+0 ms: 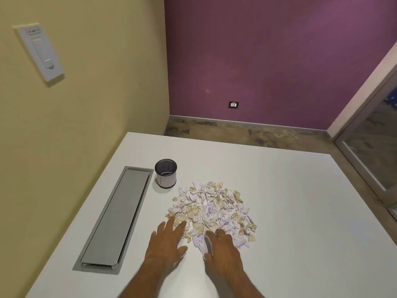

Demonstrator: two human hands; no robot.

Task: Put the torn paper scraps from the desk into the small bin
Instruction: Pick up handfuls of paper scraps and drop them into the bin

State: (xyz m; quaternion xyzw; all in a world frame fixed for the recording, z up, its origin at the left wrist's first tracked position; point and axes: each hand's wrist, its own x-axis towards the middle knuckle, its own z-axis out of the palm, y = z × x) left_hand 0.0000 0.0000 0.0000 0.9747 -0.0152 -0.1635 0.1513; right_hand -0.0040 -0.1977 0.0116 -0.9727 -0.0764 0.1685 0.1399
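A wide heap of torn white and tan paper scraps (211, 208) lies on the white desk (300, 211). The small bin (165, 173), a dark mesh cup lined with white paper, stands upright just beyond the heap's far left edge. My left hand (166, 244) lies flat on the desk with fingers spread, its fingertips touching the heap's near left edge. My right hand (221, 247) rests at the heap's near edge with fingers over a few white scraps. Neither hand holds anything that I can see.
A long grey cable-tray lid (113, 218) is set into the desk left of the bin and my left hand. A yellow wall runs along the desk's left side. The desk's far edge drops to a floor before a purple wall.
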